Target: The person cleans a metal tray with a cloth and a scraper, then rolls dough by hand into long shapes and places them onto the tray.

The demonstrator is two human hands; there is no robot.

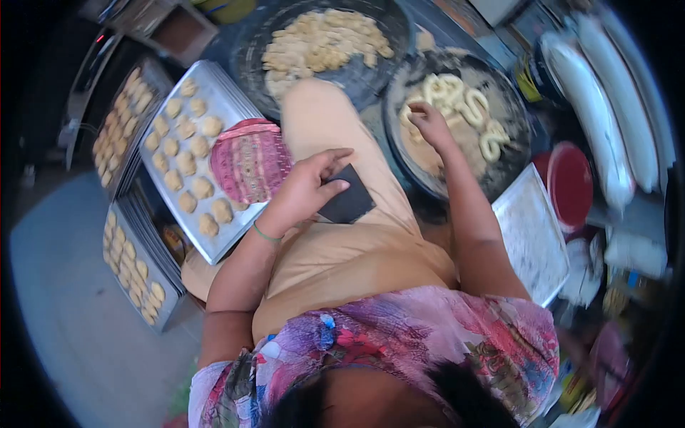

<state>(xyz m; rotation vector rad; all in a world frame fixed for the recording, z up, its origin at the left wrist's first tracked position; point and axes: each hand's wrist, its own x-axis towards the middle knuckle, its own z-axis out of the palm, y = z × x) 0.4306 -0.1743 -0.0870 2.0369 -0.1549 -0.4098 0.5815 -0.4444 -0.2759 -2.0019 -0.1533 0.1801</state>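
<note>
My left hand [317, 184] hovers over my lap, its thumb and forefinger apart and nothing visible between them. Beside it, a flat black square [349, 198] lies on the tan cloth over my leg. To the right, my right hand [432, 127] reaches over a wide dark pan [526, 132] dusted with flour. Its fingers are curled together at the left end of the dough ropes [471, 107]; what they pinch is hidden. The pale ropes lie coiled in loops on the flour.
A metal tray [239, 96] of dough balls stands at left, a pink patterned cloth [250, 160] over its edge. Stacked trays [135, 274] sit farther left. Another dark pan [250, 53] holds dough pieces. At right are a floury tray [531, 235], a red lid [569, 185] and long plastic-wrapped rolls [589, 118].
</note>
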